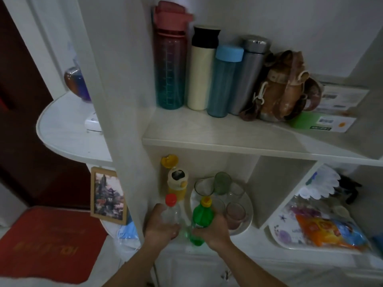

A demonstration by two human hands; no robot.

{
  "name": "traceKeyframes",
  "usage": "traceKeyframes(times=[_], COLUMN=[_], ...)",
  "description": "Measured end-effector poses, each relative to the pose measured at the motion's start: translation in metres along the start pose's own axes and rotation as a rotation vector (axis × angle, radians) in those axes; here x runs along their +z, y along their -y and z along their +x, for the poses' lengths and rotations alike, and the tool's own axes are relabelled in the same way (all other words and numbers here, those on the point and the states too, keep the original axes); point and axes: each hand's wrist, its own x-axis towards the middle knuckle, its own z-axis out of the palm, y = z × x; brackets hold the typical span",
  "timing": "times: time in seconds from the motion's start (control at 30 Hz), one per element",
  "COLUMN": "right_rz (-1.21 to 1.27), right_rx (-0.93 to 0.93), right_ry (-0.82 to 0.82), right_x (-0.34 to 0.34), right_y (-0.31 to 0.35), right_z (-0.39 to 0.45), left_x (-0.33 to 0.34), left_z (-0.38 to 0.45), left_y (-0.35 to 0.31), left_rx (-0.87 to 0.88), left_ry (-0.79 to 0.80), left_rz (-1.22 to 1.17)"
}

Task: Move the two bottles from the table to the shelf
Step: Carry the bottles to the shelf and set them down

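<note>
My left hand [160, 225] grips a clear plastic bottle [173, 212] with a red cap, and my right hand [211, 229] grips a green plastic bottle [202, 215] with a yellow cap. Both bottles stand upright, side by side, at the front of the lower shelf compartment [244, 239], just in front of a yellow drinking bottle [176, 183]. The upper shelf [207, 131] runs above them, with free board along its front.
Several tall drinking bottles [207, 73] and a brown pouch [284, 88] line the upper shelf's back; boxes [331, 112] lie at its right. A white plate [244, 224] with glasses sits right of my hands. A tray [277, 237] with snack bags fills the adjacent compartment.
</note>
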Motion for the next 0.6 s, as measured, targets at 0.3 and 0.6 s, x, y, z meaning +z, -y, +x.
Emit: traceKeyframes(times=[0.3, 0.6], right_rz=[0.045, 0.029], right_rx=[-0.013, -0.036], right_ry=[0.010, 0.025], right_x=[0.011, 0.012], right_y=[-0.006, -0.007], right_z=[0.009, 0.012], left_x=[0.007, 0.008], left_z=[0.023, 0.013], left_y=[0.021, 0.010], left_rx=[-0.010, -0.011], left_ry=[0.034, 0.135], left_rz=[-0.062, 0.075])
